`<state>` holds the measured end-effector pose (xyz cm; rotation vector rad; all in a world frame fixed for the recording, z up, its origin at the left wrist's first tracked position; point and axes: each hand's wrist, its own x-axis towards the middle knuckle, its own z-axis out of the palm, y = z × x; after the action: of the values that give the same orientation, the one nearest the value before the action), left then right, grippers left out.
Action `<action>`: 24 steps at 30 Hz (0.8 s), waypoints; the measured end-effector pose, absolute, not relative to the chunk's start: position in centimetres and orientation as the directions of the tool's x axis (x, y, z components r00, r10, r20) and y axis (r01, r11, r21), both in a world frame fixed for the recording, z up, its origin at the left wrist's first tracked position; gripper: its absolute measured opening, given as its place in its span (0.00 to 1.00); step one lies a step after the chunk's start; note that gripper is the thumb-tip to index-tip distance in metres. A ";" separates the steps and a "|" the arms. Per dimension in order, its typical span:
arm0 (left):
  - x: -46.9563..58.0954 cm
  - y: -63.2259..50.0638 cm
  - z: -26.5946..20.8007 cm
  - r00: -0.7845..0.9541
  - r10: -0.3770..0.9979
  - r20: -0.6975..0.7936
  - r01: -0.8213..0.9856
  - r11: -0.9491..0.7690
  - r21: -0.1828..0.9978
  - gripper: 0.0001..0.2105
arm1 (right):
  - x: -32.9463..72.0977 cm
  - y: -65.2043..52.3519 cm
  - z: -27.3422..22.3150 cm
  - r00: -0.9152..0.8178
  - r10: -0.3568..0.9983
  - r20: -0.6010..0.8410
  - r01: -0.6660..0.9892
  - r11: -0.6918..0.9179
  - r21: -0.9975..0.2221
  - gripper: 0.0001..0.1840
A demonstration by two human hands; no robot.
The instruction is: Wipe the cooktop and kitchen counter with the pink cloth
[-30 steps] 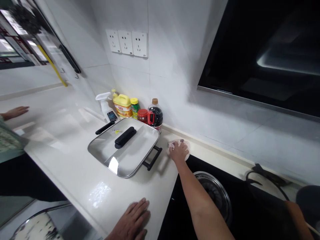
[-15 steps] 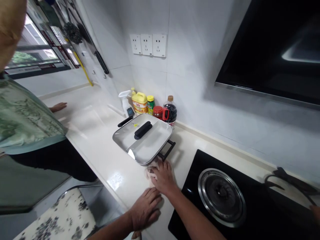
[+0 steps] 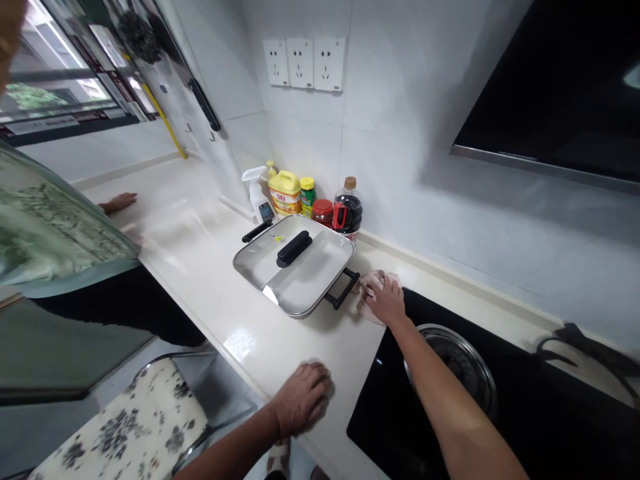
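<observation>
My right hand [image 3: 389, 301] presses a pale, crumpled cloth [image 3: 367, 310] onto the white countertop [image 3: 280, 350], its fingers bent over it. The cloth lies between the pan's side handle and the back corner of the black cooktop [image 3: 380, 393]. Near the counter's front edge, my left hand [image 3: 304, 398] rests palm down with loosely bent fingers and holds nothing. A square pan [image 3: 330, 270] with a flat glass lid stands beyond my hands. The lid has a black grip [image 3: 294, 249], and a black side handle [image 3: 343, 288] points toward the cloth.
Behind the pan stand a white spray bottle [image 3: 257, 197], a yellow jug [image 3: 285, 193], a green container [image 3: 307, 195], a red-lidded jar [image 3: 323, 212] and a dark bottle [image 3: 349, 207]. Another person [image 3: 60, 227] stands at left by a patterned chair [image 3: 125, 427]. A range hood [image 3: 565, 87] overhangs the right.
My right hand has slid the cloth away from me and to the right, from the pan's near corner toward the wall. My left hand stays near the counter edge. The view has shifted slightly.
</observation>
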<state>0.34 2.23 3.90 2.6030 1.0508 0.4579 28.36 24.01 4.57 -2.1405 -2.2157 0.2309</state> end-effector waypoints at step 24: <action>-2.9 1.6 -0.1 0.728 0.522 0.445 0.360 -0.842 0.401 0.33 | 12.3 -3.0 2.0 0.088 0.992 -0.094 0.857 -0.124 -0.500 0.37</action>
<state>-2.90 1.61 -0.09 2.6443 0.6920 0.8071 12.25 -3.01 2.00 -2.0556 -1.8331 0.5966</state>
